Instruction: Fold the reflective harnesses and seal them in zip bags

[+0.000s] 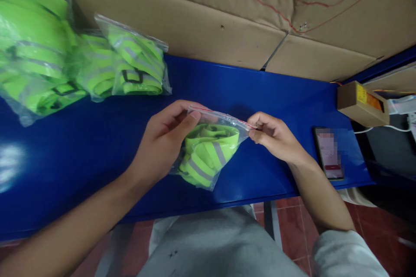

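A clear zip-lock bag [224,117] with a red line along its mouth is stretched between my two hands above the blue table. Inside it lies a rolled neon-yellow reflective strap [208,153] with grey stripes. My left hand [170,136] grips the bag's left upper corner, thumb in front and fingers behind the plastic. With thumb and fingertips, my right hand [271,134] pinches the right end of the red-lined seal. The bag hangs slightly tilted, its lower part close to the table; whether it touches is unclear.
More bagged neon straps [138,62] are heaped on the table [247,88] at the back left, some with black buckles. A phone [329,153] lies at the right, near a small cardboard box [362,104]. Brown sheeting [208,17] lines the table's back edge.
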The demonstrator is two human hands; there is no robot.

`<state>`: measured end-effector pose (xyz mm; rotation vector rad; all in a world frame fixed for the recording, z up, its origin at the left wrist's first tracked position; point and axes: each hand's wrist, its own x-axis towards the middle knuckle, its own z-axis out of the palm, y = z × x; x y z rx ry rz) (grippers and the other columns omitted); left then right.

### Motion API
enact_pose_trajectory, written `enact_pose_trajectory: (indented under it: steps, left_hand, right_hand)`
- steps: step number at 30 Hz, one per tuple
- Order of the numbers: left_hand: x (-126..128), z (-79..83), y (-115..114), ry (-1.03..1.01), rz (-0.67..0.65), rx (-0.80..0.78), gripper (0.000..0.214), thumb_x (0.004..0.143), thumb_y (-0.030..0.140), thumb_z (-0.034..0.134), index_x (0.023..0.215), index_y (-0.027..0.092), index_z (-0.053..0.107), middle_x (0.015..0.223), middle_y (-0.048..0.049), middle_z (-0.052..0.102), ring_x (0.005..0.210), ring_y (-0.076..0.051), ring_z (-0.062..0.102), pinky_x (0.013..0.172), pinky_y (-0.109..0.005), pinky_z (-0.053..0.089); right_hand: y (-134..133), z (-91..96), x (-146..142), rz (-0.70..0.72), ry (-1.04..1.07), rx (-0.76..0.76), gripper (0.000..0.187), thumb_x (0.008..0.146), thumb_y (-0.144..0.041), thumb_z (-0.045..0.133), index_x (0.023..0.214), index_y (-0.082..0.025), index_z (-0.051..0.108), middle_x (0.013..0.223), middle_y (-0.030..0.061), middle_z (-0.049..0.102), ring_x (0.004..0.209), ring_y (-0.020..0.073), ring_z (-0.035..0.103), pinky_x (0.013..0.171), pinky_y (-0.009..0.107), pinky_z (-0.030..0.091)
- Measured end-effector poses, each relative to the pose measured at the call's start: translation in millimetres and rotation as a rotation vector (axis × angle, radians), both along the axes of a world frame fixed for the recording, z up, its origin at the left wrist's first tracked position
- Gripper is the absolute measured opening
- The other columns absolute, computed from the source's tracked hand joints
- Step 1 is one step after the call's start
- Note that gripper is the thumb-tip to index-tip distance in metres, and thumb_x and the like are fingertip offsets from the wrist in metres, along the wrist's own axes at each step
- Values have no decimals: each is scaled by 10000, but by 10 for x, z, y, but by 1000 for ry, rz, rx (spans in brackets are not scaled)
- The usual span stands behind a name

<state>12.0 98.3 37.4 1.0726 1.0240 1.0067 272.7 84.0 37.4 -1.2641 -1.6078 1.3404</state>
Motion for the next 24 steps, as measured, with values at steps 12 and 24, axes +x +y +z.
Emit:
enact_pose_trajectory:
  steps: [12,24]
  left_hand:
    - [26,-27,-24,17,-16,22,157,932,373,719,1004,238,753,925,-16,767,786,-137,673,682,-216,533]
    - [71,-30,-54,164,-23,49,227,938,426,692,994,213,744,867,-18,733,750,-144,632,671,-232,480]
  right_hand:
    - [-54,-13,-75,-42,-85,96,173,940,-334,663,857,-187,623,738,-18,586,639,91,482,578,237,375]
    - [-83,-55,-120,-13,-111,114,134,932,-299,667,861,-193,626,738,-22,587,655,101,491,608,250,388]
